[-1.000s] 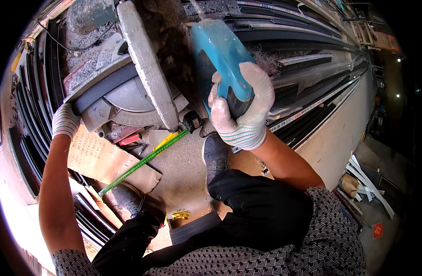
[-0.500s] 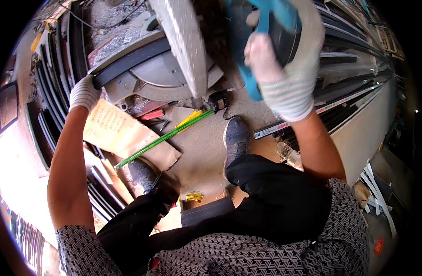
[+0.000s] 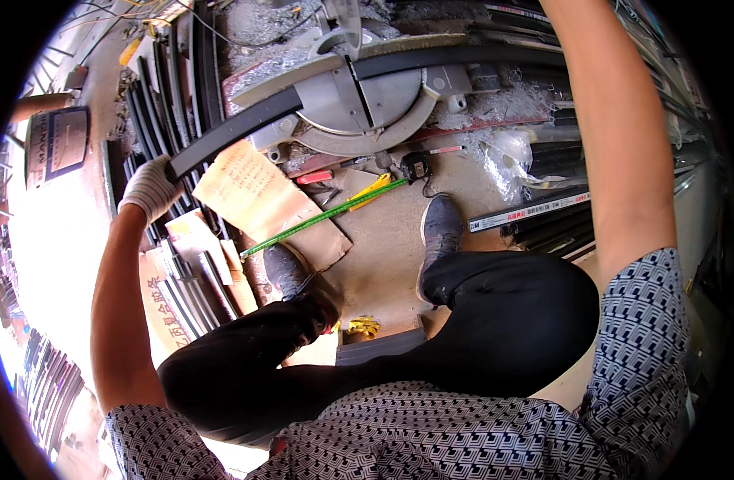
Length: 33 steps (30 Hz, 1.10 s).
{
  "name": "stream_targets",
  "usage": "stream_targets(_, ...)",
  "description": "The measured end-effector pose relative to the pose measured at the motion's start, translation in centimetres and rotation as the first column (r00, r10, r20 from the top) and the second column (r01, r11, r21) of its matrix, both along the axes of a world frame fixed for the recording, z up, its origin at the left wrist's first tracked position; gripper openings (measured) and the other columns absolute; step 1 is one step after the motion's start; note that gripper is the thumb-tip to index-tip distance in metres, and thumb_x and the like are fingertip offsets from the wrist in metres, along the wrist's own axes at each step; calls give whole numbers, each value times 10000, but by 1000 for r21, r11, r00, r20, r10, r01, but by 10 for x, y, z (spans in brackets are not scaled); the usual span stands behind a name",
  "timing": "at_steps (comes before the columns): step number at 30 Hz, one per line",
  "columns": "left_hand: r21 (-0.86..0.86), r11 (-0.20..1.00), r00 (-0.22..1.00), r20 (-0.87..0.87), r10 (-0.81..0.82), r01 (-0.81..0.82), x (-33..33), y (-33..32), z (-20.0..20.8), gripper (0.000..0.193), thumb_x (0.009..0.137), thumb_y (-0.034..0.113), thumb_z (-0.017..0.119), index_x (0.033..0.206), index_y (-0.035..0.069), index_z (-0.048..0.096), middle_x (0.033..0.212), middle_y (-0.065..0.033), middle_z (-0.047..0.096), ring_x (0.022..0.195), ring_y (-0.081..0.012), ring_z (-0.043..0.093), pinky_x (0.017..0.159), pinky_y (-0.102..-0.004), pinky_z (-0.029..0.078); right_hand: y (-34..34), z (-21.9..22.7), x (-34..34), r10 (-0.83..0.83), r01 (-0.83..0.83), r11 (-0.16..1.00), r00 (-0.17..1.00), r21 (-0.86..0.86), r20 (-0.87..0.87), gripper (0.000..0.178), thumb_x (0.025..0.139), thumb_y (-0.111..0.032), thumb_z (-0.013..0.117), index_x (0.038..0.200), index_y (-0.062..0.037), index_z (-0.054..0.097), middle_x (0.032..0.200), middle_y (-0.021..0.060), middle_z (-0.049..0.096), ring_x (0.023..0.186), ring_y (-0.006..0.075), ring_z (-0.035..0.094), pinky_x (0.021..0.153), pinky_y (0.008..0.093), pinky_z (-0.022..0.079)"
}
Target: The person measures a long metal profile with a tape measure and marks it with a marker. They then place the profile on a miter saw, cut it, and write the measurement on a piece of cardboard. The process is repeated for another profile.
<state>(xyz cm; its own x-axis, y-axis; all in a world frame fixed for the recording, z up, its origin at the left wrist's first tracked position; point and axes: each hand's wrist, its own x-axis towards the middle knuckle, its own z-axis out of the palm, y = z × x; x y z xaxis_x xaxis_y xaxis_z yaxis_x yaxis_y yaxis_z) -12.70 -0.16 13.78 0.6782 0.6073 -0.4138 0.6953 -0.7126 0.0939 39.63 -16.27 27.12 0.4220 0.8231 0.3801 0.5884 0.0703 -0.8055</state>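
My left hand (image 3: pixel 149 190), in a white striped glove, is closed on the outer end of a dark profile strip (image 3: pixel 239 132). That strip slants up to the left side of the miter saw's grey base (image 3: pixel 328 100). A second dark profile piece (image 3: pixel 463 56) lies along the saw's fence on the right, and bare saw table shows between the two pieces. Part of the saw's raised metal arm (image 3: pixel 343 20) appears at the top edge. My right arm (image 3: pixel 623 136) reaches up past the top edge, so the right hand is out of sight.
A black tape measure (image 3: pixel 415 166) with its green blade (image 3: pixel 327 214) drawn out lies across a cardboard sheet (image 3: pixel 251 192). A red-handled tool (image 3: pixel 315 177) and a yellow cutter (image 3: pixel 369 192) lie nearby. Dark profiles (image 3: pixel 175 88) are stacked at left; a cord (image 3: pixel 247 40) crosses behind.
My right hand, earlier on the saw's teal handle, has gone up out of view, and the saw head has risen. My left hand has drawn its strip leftward, away from the other piece.
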Motion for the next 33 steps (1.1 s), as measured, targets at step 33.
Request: stream_targets(33, -622, 783, 995, -86, -40, -22, 8, -189, 144, 325, 828, 282, 720, 992, 2, 703, 755, -94, 678, 703, -161, 632, 689, -356, 527, -207, 15, -254, 447, -277, 894, 527, -352, 723, 613, 866, -458, 726, 1298, -37, 618, 1165, 165, 661, 1124, 331, 622, 1041, 446, 460)
